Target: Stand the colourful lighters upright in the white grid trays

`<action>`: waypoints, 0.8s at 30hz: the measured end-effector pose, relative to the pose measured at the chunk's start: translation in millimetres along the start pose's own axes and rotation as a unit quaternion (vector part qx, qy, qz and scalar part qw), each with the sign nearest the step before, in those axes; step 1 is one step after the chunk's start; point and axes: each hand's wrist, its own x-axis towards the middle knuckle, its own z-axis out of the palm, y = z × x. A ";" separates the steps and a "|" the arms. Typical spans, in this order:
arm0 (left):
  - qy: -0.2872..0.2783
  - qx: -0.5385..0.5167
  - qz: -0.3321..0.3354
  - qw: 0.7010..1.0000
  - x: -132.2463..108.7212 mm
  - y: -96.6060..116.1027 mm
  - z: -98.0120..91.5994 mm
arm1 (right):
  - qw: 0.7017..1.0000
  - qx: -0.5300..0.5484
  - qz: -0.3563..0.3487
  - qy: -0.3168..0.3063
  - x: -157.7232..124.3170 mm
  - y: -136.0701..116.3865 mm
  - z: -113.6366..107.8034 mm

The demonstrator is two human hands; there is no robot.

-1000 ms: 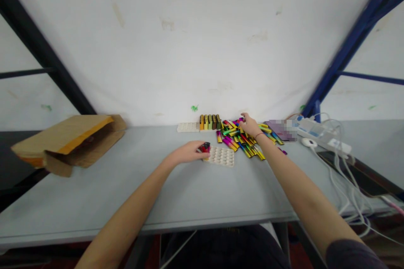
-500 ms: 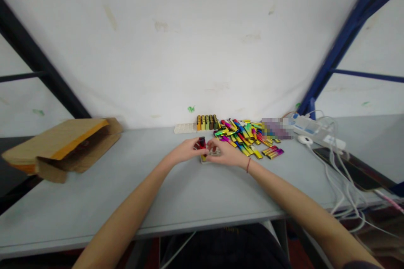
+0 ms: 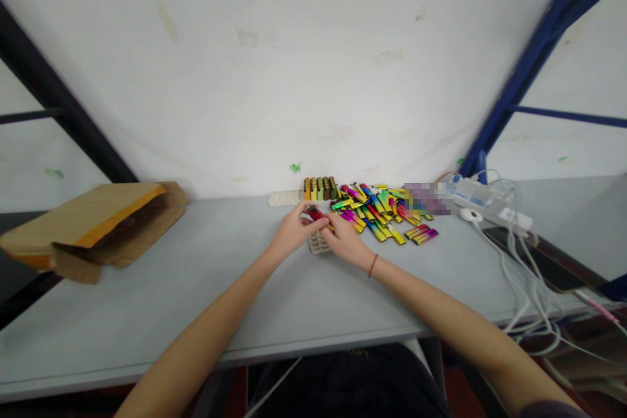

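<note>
The left hand (image 3: 294, 232) is pinching a slim red-and-black metallic casing (image 3: 316, 213) between thumb and fingers, holding it just beyond a pale moulded tray (image 3: 319, 243). The right hand (image 3: 345, 241) is reaching in beside it, with its fingers (image 3: 327, 225) bearing against the casing's near end; whether they are gripping or only steadying it cannot be confirmed from this view. Assessment of handling: the glossy finish looks slippery, so a firm fingertip pinch with both hands kept low over the tray is the sound method.

The tray is showing rows of round dimples in a matte surface. Farther back, a row of upright casings (image 3: 319, 189) in yellow, green and brown is standing beside a second pale tray (image 3: 284, 198). To the right, a loose heap of flat iridescent bars (image 3: 377, 210) is lying across the grey table (image 3: 161, 300). A kraft cardboard mailer (image 3: 93, 232) with an orange edge is resting at the far left. A white power strip (image 3: 490, 199) and trailing white cables (image 3: 529, 294) are occupying the far right.
</note>
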 end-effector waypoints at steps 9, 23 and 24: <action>-0.095 0.119 0.048 0.987 -5.5 -15.6 -6.3 | 0.988 -0.115 0.083 0.066 17.2 25.1 -42.9; -0.219 0.259 0.087 0.937 -6.9 -36.0 -9.8 | 0.875 -0.380 0.298 0.011 -25.6 142.3 -156.6; -0.219 0.256 0.085 0.938 -7.2 -36.2 -10.6 | 0.882 -0.374 0.285 0.004 -26.1 141.9 -156.2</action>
